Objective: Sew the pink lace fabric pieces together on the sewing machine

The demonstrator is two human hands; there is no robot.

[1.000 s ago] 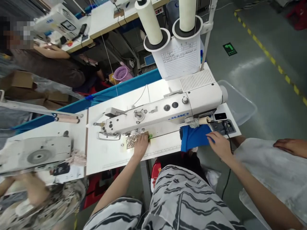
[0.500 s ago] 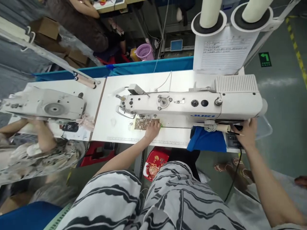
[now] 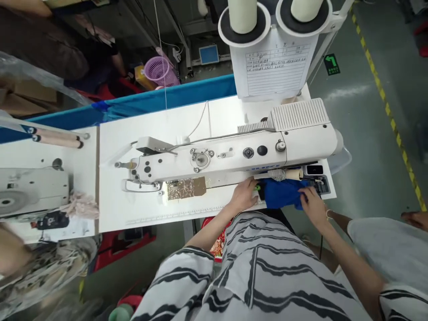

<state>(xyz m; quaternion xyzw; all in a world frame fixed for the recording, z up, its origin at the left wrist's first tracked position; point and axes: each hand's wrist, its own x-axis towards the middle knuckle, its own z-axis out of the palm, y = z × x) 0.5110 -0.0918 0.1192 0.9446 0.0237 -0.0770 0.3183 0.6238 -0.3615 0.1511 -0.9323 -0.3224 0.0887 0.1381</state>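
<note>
My left hand [image 3: 245, 195] lies on the white table's front edge [image 3: 174, 217], fingers curled round a small green object [image 3: 257, 188] beside a blue cloth [image 3: 279, 195]. My right hand [image 3: 312, 203] grips the right end of that cloth, below the white sewing machine [image 3: 234, 156] and its right end. A gold patterned piece [image 3: 186, 188] rests flat on the table near the needle end, left of both hands and untouched.
Two thread cones [image 3: 241, 13] and a lined paper sheet [image 3: 276, 67] stand behind the machine. A control panel [image 3: 319, 180] sits at the table's right corner. Another machine [image 3: 30, 189] and a co-worker's patterned sleeve [image 3: 40, 267] are left; another person's hand [image 3: 414, 218] is right.
My left hand left the gold piece and moved right to the blue cloth with the green object. My right hand came down from the machine's right end onto the cloth.
</note>
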